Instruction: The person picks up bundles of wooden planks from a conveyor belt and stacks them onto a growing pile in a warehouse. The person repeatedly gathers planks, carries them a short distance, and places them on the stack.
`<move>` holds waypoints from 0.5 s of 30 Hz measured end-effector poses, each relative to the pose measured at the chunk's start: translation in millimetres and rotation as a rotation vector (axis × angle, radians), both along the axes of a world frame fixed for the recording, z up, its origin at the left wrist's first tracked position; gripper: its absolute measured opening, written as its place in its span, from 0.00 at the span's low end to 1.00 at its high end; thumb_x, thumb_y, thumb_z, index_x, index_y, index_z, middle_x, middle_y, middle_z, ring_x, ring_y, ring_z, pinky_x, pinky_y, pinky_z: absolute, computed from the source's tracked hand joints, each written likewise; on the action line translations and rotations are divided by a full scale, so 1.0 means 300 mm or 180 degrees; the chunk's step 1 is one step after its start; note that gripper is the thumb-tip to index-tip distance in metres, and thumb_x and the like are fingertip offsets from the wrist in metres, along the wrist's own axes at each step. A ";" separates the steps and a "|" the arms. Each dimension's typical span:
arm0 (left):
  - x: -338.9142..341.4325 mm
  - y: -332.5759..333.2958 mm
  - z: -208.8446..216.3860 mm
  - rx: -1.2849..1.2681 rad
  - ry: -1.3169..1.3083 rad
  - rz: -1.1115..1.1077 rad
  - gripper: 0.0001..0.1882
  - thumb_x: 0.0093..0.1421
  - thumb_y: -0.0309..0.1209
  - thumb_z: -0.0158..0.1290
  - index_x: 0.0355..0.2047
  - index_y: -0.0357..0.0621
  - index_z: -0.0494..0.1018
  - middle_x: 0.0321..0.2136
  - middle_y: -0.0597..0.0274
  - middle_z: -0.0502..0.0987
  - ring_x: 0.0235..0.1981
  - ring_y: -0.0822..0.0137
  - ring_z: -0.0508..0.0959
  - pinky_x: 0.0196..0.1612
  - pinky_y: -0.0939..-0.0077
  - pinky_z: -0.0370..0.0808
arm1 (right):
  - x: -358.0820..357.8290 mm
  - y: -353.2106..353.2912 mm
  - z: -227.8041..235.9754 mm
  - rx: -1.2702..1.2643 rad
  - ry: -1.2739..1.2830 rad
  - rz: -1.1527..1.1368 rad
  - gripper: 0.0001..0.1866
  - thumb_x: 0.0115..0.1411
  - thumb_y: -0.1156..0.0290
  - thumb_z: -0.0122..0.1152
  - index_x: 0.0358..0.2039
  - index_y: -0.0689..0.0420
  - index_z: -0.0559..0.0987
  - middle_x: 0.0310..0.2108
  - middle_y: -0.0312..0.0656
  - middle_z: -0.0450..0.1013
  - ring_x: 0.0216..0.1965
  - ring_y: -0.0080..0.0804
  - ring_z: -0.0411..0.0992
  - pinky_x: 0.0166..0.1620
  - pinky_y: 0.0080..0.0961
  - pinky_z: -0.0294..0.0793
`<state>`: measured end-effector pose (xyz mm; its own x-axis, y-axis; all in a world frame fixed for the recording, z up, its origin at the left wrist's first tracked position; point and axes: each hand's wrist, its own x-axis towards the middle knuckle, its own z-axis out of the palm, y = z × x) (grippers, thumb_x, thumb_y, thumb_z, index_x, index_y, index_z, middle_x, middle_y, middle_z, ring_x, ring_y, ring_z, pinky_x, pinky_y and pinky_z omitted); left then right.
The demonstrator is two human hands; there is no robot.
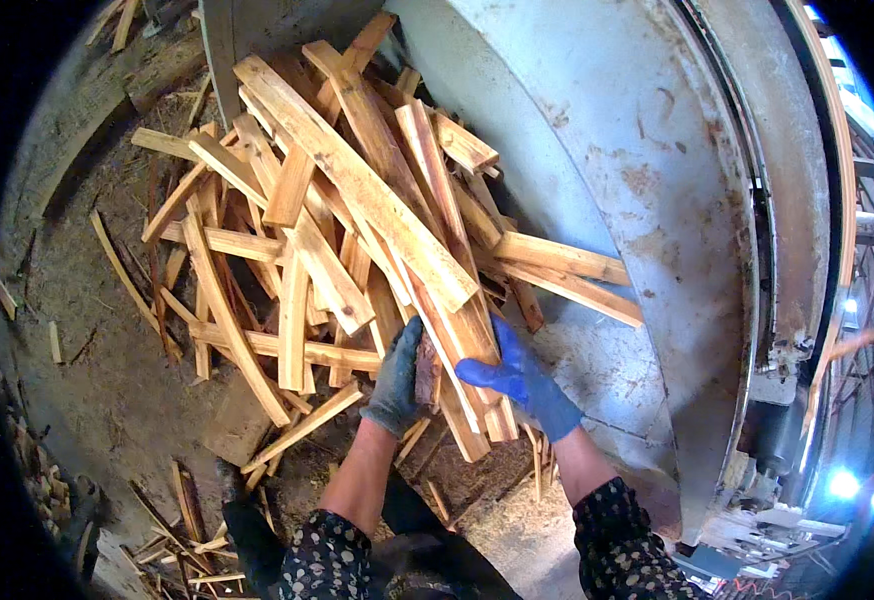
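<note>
My left hand (395,380), in a grey-blue work glove, presses against the left side of a bundle of sawn wooden strips (445,335), next to a dark bark-edged piece (426,368). On the bundle's right side is my right hand (523,375), in a brighter blue glove. Its thumb lies across the strips, and its other fingers are partly hidden behind them. Between them the two hands clasp the bundle's near end. The far part of these strips runs up over a large loose pile of pale wooden offcuts (237,240), lying at many angles.
A large curved grey metal housing (617,150) rises along the right and behind the pile. Two strips (567,270) stick out against it. The dirty floor (87,400) carries scattered slivers and sawdust. More scrap wood (192,545) lies near my legs; bright lamps (844,484) shine at far right.
</note>
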<state>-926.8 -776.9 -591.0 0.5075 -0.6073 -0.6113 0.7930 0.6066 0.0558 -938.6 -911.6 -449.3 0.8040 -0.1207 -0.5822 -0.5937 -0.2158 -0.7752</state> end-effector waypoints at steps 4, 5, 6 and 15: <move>-0.053 0.003 0.046 0.0287 -0.0533 0.0004 0.30 0.63 0.42 0.50 0.59 0.35 0.58 0.50 0.62 0.68 0.49 0.72 0.69 0.51 0.78 0.67 | -0.025 -0.011 -0.045 0.0826 0.0511 -0.0879 0.47 0.45 0.71 0.71 0.64 0.58 0.54 0.57 0.40 0.62 0.58 0.28 0.61 0.59 0.28 0.63; -0.056 0.009 0.109 0.0600 -0.0393 -0.0070 0.32 0.63 0.42 0.51 0.59 0.34 0.56 0.50 0.61 0.68 0.49 0.72 0.68 0.51 0.78 0.67 | -0.034 -0.017 -0.059 0.0776 0.0393 -0.0769 0.47 0.46 0.72 0.71 0.64 0.58 0.54 0.56 0.39 0.63 0.57 0.28 0.62 0.58 0.27 0.64; -0.042 0.001 0.193 0.0893 -0.0292 -0.0151 0.34 0.62 0.42 0.52 0.60 0.33 0.55 0.49 0.61 0.69 0.49 0.73 0.68 0.51 0.78 0.66 | -0.043 -0.030 -0.067 0.0711 0.0239 -0.0661 0.46 0.46 0.72 0.70 0.63 0.58 0.55 0.56 0.39 0.63 0.56 0.28 0.63 0.57 0.27 0.65; -0.183 0.241 0.187 0.2572 -0.2734 -0.1287 0.18 0.62 0.40 0.49 0.26 0.34 0.71 0.19 0.48 0.74 0.22 0.54 0.76 0.26 0.63 0.69 | -0.086 -0.001 -0.110 0.1012 0.0296 -0.0784 0.43 0.48 0.65 0.70 0.61 0.62 0.59 0.53 0.41 0.66 0.53 0.30 0.66 0.54 0.25 0.66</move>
<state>-981.8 -704.5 -534.9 0.7919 -0.4178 -0.4454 0.4372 -0.1214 0.8911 -964.4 -911.9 -482.3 0.7157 -0.1054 -0.6904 -0.6684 0.1832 -0.7209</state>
